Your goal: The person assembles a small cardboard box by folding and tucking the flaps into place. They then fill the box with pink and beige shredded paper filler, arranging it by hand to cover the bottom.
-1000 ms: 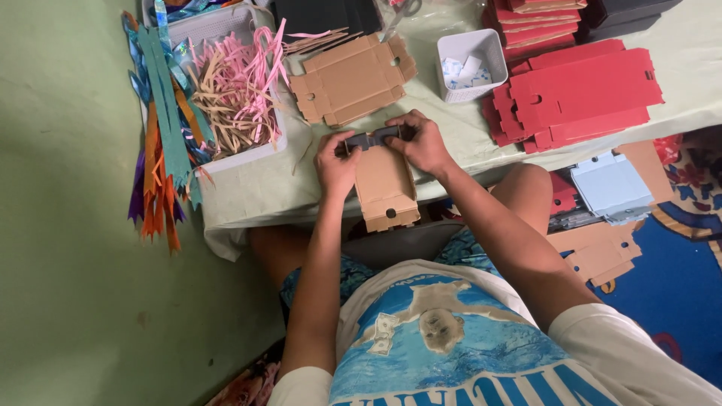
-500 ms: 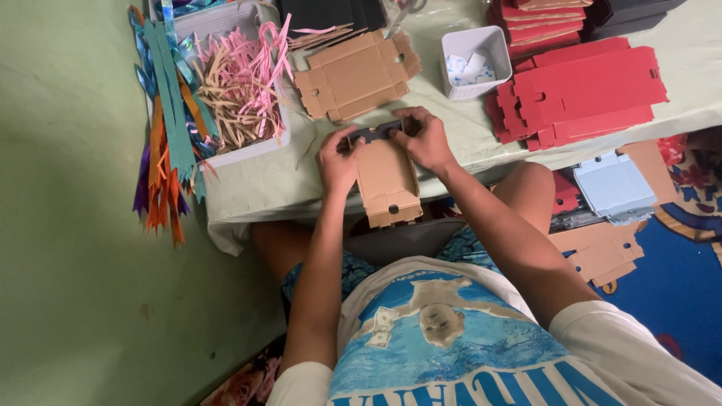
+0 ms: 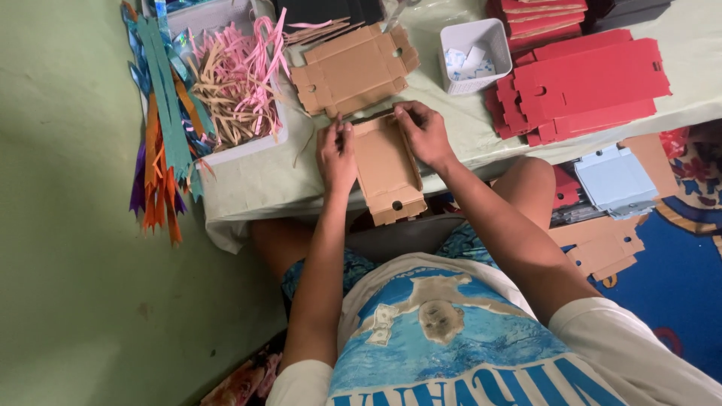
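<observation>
Green table, hands gripping brown box

Black strip gone from brown box

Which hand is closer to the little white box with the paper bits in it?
The right hand. It grips the top right corner of the brown cardboard piece, just below the white box. The left hand holds the piece's left edge, farther away.

Both bare arms reach forward side by side, and the left hand and the right hand sit close together with fingers bent and pinching, backs of the hands facing up.
</observation>
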